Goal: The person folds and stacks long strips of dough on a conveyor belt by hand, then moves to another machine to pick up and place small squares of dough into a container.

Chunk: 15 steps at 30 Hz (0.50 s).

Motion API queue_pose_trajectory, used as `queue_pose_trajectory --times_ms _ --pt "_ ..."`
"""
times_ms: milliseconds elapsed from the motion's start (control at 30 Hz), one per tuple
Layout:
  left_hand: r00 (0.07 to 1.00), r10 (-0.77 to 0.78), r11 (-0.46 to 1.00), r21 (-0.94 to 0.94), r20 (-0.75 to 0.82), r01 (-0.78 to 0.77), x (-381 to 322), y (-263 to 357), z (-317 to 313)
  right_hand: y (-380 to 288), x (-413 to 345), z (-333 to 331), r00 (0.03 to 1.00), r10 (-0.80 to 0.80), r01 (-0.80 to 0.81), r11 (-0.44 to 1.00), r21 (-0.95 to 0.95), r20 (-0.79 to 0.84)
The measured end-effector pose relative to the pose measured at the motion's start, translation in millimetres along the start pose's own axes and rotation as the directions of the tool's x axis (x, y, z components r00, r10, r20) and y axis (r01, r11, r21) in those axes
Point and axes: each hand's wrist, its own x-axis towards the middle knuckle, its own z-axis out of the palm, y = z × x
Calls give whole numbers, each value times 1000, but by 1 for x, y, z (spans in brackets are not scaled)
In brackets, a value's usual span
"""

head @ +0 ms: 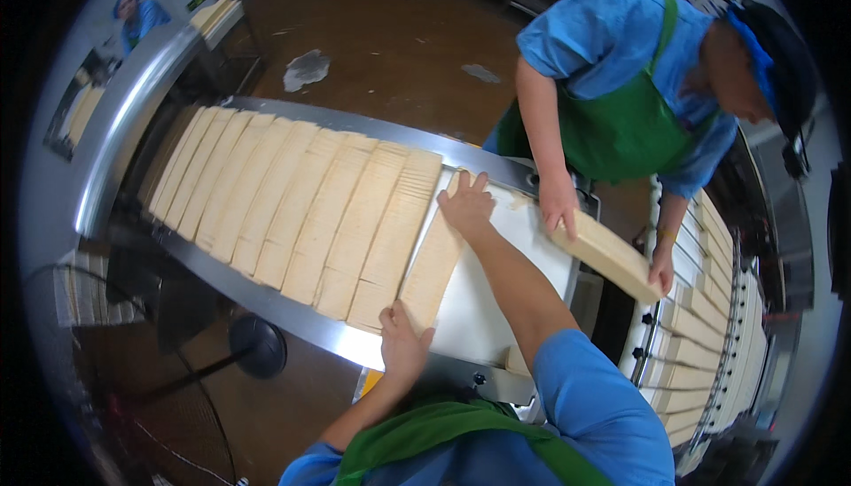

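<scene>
A long pale slab, probably dough [435,260], lies across a white conveyor belt [495,300], beside the last of a row of similar slabs [286,200]. My left hand [405,343] grips its near end, thumb and fingers on either side. At its far end, my right hand [469,200] rests with fingers bent over the edge. A narrow gap shows between this slab and the row along part of its length. Across the belt, a co-worker's two hands hold another thick slab [608,257] by its ends.
A co-worker in a green apron [621,120] stands at the belt's far right. Metal rails [332,336] border the belt. A curved steel cover [133,120] spans its left end. On the right, a rack [691,333] holds several slabs. Another person [139,17] is at the far left.
</scene>
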Motion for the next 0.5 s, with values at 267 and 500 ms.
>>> queue_pose_trajectory --times_ms 267,500 --pt "938 329 944 -14 113 -329 4 25 34 154 -40 -31 960 275 -255 938 235 -58" --pt "910 342 890 230 235 -394 1 45 103 226 -69 -32 877 475 -406 811 422 -69"
